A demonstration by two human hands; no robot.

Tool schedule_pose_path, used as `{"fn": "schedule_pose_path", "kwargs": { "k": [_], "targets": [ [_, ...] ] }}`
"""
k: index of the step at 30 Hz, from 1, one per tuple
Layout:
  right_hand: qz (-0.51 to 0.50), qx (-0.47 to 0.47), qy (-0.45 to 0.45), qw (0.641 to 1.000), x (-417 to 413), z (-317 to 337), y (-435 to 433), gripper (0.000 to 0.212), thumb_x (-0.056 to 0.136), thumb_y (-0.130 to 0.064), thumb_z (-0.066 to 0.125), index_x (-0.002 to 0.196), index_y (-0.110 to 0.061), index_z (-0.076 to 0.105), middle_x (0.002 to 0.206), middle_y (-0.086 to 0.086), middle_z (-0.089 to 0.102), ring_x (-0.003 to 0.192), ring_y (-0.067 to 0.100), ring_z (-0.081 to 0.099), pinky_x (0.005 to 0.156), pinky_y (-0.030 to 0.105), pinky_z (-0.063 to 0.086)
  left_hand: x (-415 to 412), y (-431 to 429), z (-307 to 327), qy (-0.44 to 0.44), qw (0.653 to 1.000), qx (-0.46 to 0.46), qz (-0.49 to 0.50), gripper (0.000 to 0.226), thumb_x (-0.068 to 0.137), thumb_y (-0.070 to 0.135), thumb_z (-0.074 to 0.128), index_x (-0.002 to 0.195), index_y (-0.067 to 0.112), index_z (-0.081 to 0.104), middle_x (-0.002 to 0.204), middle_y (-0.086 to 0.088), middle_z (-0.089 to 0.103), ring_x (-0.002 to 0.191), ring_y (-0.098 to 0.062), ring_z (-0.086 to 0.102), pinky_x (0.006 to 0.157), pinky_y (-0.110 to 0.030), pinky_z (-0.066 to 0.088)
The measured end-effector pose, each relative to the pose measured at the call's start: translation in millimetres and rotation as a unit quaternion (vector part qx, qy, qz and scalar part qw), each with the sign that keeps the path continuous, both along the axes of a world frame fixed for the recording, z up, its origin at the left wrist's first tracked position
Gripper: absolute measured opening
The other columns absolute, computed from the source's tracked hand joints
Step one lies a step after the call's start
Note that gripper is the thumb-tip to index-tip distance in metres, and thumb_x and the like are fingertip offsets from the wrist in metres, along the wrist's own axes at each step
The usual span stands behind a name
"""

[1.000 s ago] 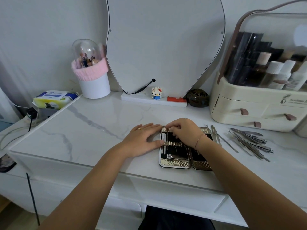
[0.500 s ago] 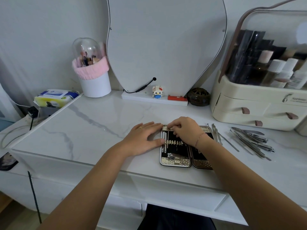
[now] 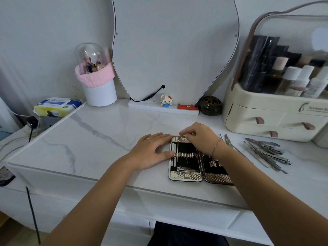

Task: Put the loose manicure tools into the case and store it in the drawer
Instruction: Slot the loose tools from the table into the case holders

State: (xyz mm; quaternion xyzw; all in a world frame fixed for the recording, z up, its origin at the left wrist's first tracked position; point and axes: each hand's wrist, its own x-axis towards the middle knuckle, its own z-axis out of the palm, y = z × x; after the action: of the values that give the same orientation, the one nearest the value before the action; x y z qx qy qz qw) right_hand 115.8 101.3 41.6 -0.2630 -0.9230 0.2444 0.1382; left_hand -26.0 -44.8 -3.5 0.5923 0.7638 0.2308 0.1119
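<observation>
The left hand [image 3: 150,150] lies flat, fingers [image 3: 159,137] straight, thumb bracing the open case [image 3: 185,175] on the worktop [image 3: 92,139]. The right hand [image 3: 198,137] curls over its far end; whether those fingers pinch anything I cannot tell. Seat each tool squarely under the strap [image 3: 184,154]; loose tools [image 3: 266,153] lie rightward.

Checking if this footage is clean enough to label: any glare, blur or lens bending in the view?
Head view: soft, even light; case and loose tools sharp; pale glare patch on the clear lid of the organizer; the wide-angle lens bows the edge of the table and leans the organizer inward.
</observation>
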Motion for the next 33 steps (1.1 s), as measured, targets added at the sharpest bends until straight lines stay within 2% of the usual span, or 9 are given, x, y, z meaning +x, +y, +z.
{"fn": "schedule_pose_path", "kwargs": {
  "k": [3, 10, 25, 33],
  "targets": [
    [0.016, -0.007, 0.002, 1.0, 2, -4, 2, 0.028, 0.09, -0.013, 0.05, 0.107, -0.02, 0.071, 0.096, -0.002, 0.054, 0.091, 0.008, 0.05, 0.08, 0.016, 0.034, -1, 0, 0, -0.006, 1.0, 0.001, 0.0, 0.066, 0.086, 0.06, 0.046, 0.145, 0.034, 0.029, 0.152, 0.016, 0.027, 0.14, 0.001, 0.013, 0.113, -0.026, 0.005],
    [0.021, -0.014, 0.036, 0.999, 2, -11, 2, 0.025, 0.091, -0.015, 0.052, 0.105, -0.023, 0.071, 0.092, -0.002, 0.051, 0.075, 0.002, 0.044, 0.076, 0.017, 0.033, -2, 1, -2, -0.002, 1.0, 0.002, -0.002, 0.066, 0.087, 0.06, 0.046, 0.145, 0.034, 0.028, 0.152, 0.016, 0.027, 0.141, 0.0, 0.013, 0.112, -0.025, 0.004],
    [0.029, -0.001, 0.025, 0.999, 1, -12, 2, 0.025, 0.092, -0.015, 0.05, 0.103, -0.021, 0.071, 0.093, 0.0, 0.051, 0.083, 0.009, 0.047, 0.074, 0.016, 0.032, -2, 1, -1, -0.002, 1.0, 0.001, -0.002, 0.065, 0.087, 0.059, 0.046, 0.144, 0.034, 0.028, 0.152, 0.015, 0.027, 0.141, -0.001, 0.012, 0.111, -0.024, 0.003],
    [0.035, 0.001, 0.03, 0.999, 1, -13, 4, 0.024, 0.091, -0.014, 0.051, 0.1, -0.022, 0.072, 0.09, -0.001, 0.048, 0.076, 0.006, 0.043, 0.067, 0.015, 0.029, -2, 1, -1, -0.004, 1.0, 0.003, 0.001, 0.065, 0.086, 0.06, 0.047, 0.144, 0.035, 0.029, 0.152, 0.016, 0.028, 0.141, 0.0, 0.012, 0.111, -0.023, 0.003]
  ]
}}
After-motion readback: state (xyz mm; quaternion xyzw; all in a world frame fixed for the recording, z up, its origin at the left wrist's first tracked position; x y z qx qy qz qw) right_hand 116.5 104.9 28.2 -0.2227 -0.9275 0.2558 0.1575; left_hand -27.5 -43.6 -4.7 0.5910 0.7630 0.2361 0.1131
